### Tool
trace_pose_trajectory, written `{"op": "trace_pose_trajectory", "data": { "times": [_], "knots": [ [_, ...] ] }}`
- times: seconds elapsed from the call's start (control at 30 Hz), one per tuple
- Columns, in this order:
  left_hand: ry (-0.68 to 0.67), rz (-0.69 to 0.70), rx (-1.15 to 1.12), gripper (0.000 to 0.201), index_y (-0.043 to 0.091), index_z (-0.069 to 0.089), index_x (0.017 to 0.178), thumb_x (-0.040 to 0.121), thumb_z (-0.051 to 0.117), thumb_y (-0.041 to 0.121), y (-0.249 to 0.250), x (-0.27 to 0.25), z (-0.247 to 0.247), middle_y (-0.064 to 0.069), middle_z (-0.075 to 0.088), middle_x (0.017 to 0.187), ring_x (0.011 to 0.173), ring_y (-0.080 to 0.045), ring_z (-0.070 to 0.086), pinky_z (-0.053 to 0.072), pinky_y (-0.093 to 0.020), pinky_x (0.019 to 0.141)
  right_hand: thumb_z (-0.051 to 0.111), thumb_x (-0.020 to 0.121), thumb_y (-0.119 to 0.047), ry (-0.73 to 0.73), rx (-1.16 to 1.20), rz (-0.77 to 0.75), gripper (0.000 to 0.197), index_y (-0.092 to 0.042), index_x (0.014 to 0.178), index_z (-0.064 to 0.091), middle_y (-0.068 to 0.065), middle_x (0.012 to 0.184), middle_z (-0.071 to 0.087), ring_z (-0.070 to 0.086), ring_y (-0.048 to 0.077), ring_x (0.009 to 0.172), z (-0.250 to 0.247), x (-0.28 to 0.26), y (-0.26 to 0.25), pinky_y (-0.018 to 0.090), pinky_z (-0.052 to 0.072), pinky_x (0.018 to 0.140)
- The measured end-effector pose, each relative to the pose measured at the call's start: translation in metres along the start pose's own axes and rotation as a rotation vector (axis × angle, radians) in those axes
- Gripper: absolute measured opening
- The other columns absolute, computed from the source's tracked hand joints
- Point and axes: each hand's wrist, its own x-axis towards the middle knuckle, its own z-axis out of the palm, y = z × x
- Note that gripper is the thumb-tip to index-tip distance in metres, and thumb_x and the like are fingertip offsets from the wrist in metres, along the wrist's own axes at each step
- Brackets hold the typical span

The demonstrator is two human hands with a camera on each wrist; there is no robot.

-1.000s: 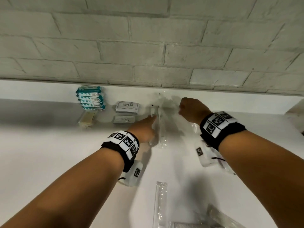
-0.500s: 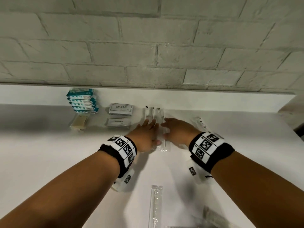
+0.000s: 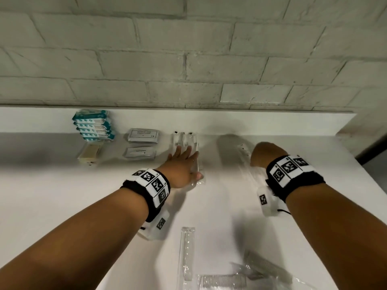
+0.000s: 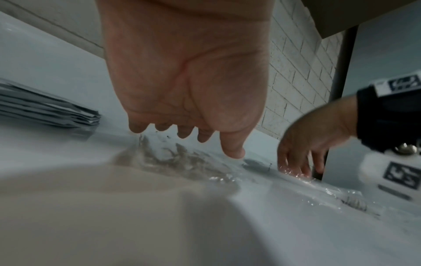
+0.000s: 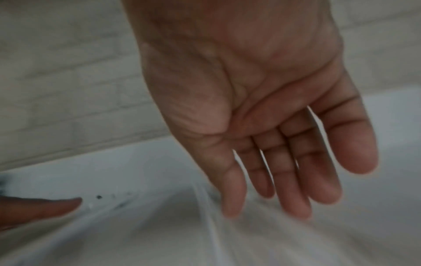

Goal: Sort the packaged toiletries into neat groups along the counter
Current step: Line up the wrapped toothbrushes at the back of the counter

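1. Under the left hand [image 3: 181, 164], whose flat, straight fingers press without any grip, lie the clear-wrapped toothbrush packets [image 3: 185, 141] near the counter [image 3: 52, 195] back edge.
2. Risk: slick film may slide under the palm and skew the row.
3. The right hand [image 3: 267, 153], fingers relaxed, holds nothing; it touches a loose clear packet [image 3: 244, 150].
4. Left of the pressing hand: sachets [image 3: 143, 135], teal packs [image 3: 92, 125].
5. Nearer the person: comb packets [image 3: 223, 280], unsorted.
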Motion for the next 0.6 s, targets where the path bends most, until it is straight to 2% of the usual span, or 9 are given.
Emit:
{"op": "trace_pose_trajectory", "data": {
  "times": [0.1, 0.17, 0.2, 0.27, 0.3, 0.37, 0.43, 0.5, 0.6],
  "knots": [
    [-0.036, -0.007, 0.012, 0.075, 0.024, 0.000, 0.153, 0.095, 0.034, 0.057, 0.004, 0.001, -0.001, -0.003, -0.010, 0.161, 0.147, -0.033, -0.013, 0.004, -0.056, 0.117, 0.030, 0.087, -0.068, -0.088, 0.087, 0.077, 0.079, 0.001, 0.105, 0.063, 0.019, 0.100, 0.065, 0.062, 0.035, 0.098, 0.015, -0.002, 0.011, 0.048, 0.045, 0.097],
    [-0.048, -0.014, 0.031, 0.074, 0.025, -0.001, 0.153, 0.096, 0.034, 0.056, 0.004, 0.002, 0.000, -0.002, -0.009, 0.161, 0.147, -0.032, -0.011, 0.004, -0.056, 0.117, 0.027, 0.081, -0.078, -0.091, 0.145, 0.092, 0.084, -0.004, 0.101, 0.061, 0.016, 0.104, 0.065, 0.062, 0.035, 0.100, 0.015, -0.006, 0.010, 0.046, 0.045, 0.096],
    [-0.050, -0.015, 0.037, 0.075, 0.025, -0.001, 0.153, 0.095, 0.035, 0.056, 0.004, 0.002, 0.001, -0.002, -0.009, 0.161, 0.147, -0.033, -0.011, 0.004, -0.056, 0.117, 0.037, 0.086, -0.067, -0.066, 0.148, 0.078, 0.066, -0.006, 0.098, 0.059, 0.015, 0.107, 0.065, 0.062, 0.034, 0.097, 0.011, -0.007, 0.009, 0.042, 0.047, 0.092],
    [-0.045, -0.019, 0.040, 0.076, 0.026, -0.002, 0.153, 0.095, 0.036, 0.057, 0.003, 0.004, 0.004, -0.001, -0.009, 0.161, 0.147, -0.032, -0.010, 0.004, -0.056, 0.117, 0.050, 0.090, -0.024, 0.061, 0.150, 0.027, 0.021, -0.006, 0.094, 0.058, 0.017, 0.109, 0.066, 0.060, 0.033, 0.092, 0.002, -0.005, 0.001, 0.034, 0.047, 0.079],
    [-0.042, -0.021, 0.037, 0.076, 0.026, -0.002, 0.153, 0.095, 0.036, 0.057, 0.003, 0.005, 0.005, -0.001, -0.009, 0.162, 0.147, -0.032, -0.010, 0.004, -0.056, 0.117, 0.049, 0.088, -0.015, 0.131, 0.198, -0.002, 0.015, -0.005, 0.095, 0.058, 0.018, 0.107, 0.066, 0.061, 0.033, 0.093, -0.004, -0.003, -0.005, 0.033, 0.047, 0.077],
    [-0.036, -0.019, 0.033, 0.076, 0.027, -0.002, 0.153, 0.094, 0.036, 0.057, 0.002, 0.006, 0.007, -0.001, -0.009, 0.162, 0.147, -0.033, -0.009, 0.004, -0.056, 0.116, 0.047, 0.090, -0.011, 0.156, 0.431, -0.092, 0.018, 0.000, 0.097, 0.060, 0.018, 0.095, 0.069, 0.068, 0.031, 0.086, -0.010, 0.001, -0.023, 0.033, 0.053, 0.072],
    [-0.030, -0.011, 0.046, 0.076, 0.026, -0.002, 0.153, 0.095, 0.034, 0.058, 0.002, 0.006, 0.007, -0.002, -0.008, 0.162, 0.147, -0.034, -0.008, 0.005, -0.056, 0.116, 0.047, 0.096, -0.012, -0.070, 0.815, -0.090, 0.018, 0.002, 0.091, 0.058, 0.014, 0.070, 0.069, 0.068, 0.022, 0.054, -0.008, 0.000, -0.044, 0.028, 0.056, 0.052],
    [-0.032, -0.008, 0.054, 0.076, 0.026, -0.003, 0.153, 0.095, 0.033, 0.059, 0.001, 0.005, 0.006, -0.002, -0.008, 0.162, 0.147, -0.034, -0.008, 0.005, -0.056, 0.116, 0.046, 0.098, -0.016, -0.310, 1.099, 0.050, 0.020, -0.003, 0.084, 0.053, 0.012, 0.064, 0.064, 0.062, 0.020, 0.045, -0.001, -0.004, -0.062, 0.027, 0.054, 0.048],
    [-0.038, -0.003, 0.057, 0.076, 0.026, -0.003, 0.153, 0.095, 0.033, 0.058, 0.000, 0.004, 0.005, -0.002, -0.007, 0.162, 0.147, -0.034, -0.007, 0.006, -0.056, 0.116, 0.038, 0.101, -0.030, -0.358, 0.845, 0.073, 0.037, -0.003, 0.081, 0.053, 0.013, 0.070, 0.060, 0.057, 0.025, 0.053, 0.019, -0.002, -0.068, 0.029, 0.047, 0.055]
  ]
}}
